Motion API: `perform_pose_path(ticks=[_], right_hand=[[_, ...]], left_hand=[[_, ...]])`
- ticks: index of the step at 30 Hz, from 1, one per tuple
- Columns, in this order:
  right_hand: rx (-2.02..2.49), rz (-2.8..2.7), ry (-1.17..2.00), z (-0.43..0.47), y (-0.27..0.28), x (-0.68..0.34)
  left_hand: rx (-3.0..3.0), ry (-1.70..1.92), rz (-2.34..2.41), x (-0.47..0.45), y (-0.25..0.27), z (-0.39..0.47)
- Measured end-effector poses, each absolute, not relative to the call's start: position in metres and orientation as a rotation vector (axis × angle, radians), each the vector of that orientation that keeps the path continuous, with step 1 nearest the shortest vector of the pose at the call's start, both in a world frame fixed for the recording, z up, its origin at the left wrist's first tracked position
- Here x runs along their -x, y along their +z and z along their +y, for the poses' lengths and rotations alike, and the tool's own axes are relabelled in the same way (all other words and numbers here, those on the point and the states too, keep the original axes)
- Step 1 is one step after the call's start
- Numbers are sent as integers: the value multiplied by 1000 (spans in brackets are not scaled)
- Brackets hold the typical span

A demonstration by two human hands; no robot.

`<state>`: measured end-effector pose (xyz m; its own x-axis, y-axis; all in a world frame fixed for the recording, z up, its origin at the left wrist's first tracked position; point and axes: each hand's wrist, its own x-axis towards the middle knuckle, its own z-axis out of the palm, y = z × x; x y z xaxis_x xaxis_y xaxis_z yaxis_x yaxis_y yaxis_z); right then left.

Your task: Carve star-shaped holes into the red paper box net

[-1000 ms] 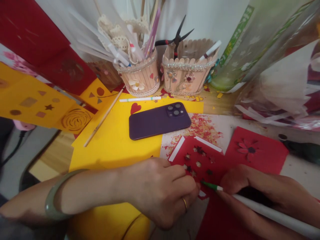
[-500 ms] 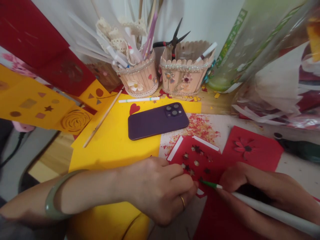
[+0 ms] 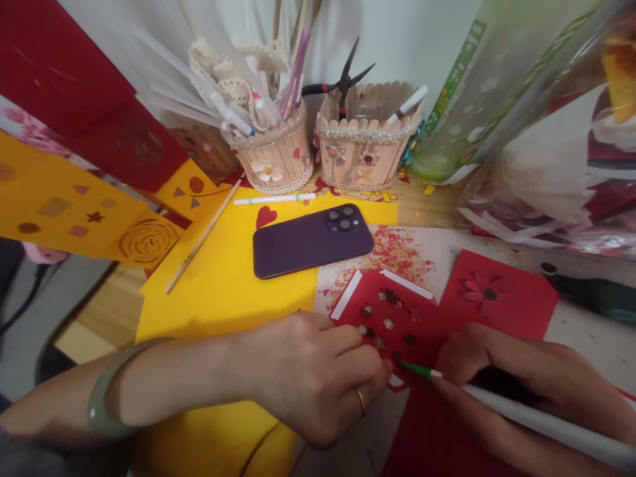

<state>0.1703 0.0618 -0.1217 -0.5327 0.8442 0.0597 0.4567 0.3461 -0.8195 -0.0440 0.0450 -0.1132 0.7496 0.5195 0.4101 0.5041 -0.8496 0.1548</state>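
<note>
A white marker with a green tip (image 3: pixel 420 369) lies in the grip of my right hand (image 3: pixel 517 391), its point at the lower part of a red paper piece (image 3: pixel 397 291). Star-shaped and round cutouts run through that piece, and white strips line two of its upper edges. My left hand (image 3: pixel 322 377) is closed at the piece's lower left edge, fingers curled and fingertips on the paper; its thumb is hidden. To the right, another red panel (image 3: pixel 521 291) bears a cut flower.
A purple phone (image 3: pixel 313 245) rests on yellow paper (image 3: pixel 199 305), with a wooden stick (image 3: pixel 203 238) and a white pen (image 3: pixel 273 199) nearby. Behind stand a pen-filled wooden holder (image 3: pixel 275 156) and another holder (image 3: pixel 358 159) with pliers (image 3: pixel 342 83). Plastic-wrapped material (image 3: pixel 551 172) sits right.
The view has shifted very slightly. Both hands, the marker and the red paper keep nearly the same positions.
</note>
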Motion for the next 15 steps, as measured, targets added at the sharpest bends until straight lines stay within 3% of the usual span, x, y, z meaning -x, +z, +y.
perform_pose_path(ticks=[15], right_hand=[[1130,-2164,973,59,-122,-170]], left_hand=[[-2860,713,817,42,-111,46]])
